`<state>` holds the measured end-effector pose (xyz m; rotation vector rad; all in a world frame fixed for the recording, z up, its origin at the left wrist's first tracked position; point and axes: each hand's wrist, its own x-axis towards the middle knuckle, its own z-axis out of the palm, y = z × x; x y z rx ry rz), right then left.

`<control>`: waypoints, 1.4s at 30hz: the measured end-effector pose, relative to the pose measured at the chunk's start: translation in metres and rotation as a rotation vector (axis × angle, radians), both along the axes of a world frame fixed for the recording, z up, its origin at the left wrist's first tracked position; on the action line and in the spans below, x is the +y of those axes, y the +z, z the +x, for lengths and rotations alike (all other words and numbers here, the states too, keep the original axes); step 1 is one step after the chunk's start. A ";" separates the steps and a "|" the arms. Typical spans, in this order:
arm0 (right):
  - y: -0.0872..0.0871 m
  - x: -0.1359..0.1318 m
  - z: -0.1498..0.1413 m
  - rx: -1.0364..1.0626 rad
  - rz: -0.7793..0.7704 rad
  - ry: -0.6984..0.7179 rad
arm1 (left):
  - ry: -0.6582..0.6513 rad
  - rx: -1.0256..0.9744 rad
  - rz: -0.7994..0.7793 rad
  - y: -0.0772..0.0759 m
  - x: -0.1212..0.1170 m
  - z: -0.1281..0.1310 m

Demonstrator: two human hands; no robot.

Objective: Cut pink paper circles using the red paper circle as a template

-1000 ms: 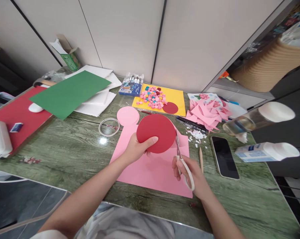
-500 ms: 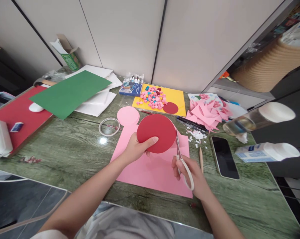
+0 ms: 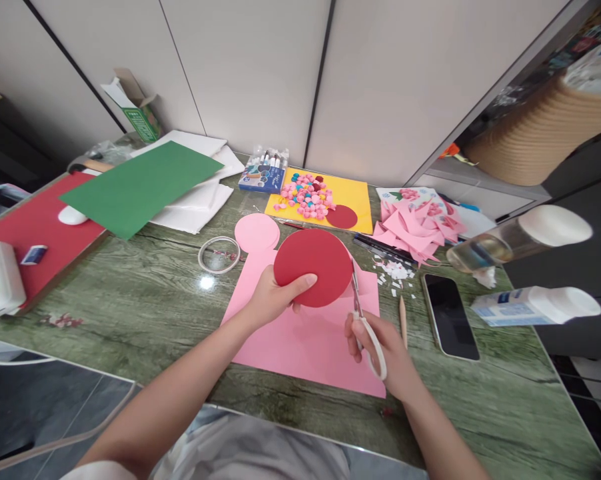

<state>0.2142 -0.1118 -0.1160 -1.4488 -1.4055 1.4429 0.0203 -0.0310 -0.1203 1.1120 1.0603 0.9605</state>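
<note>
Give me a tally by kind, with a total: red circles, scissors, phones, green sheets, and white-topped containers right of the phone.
Red circles: 2 visible (one in the left hand, one on the yellow sheet)
Scissors: 1, in the right hand
Phone: 1
Green sheet: 1
White-topped containers: 2
Total: 7

There's room across the tabletop between the white ring and red panel, while phone and bottle obstruct the right.
</note>
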 end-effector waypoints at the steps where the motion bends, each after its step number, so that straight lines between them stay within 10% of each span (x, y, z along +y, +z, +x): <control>1: 0.000 0.000 0.000 -0.002 0.001 -0.001 | -0.003 0.000 0.000 0.000 0.000 0.000; 42: -0.002 0.000 -0.001 -0.042 -0.016 0.000 | -0.176 0.028 0.075 0.007 0.011 -0.015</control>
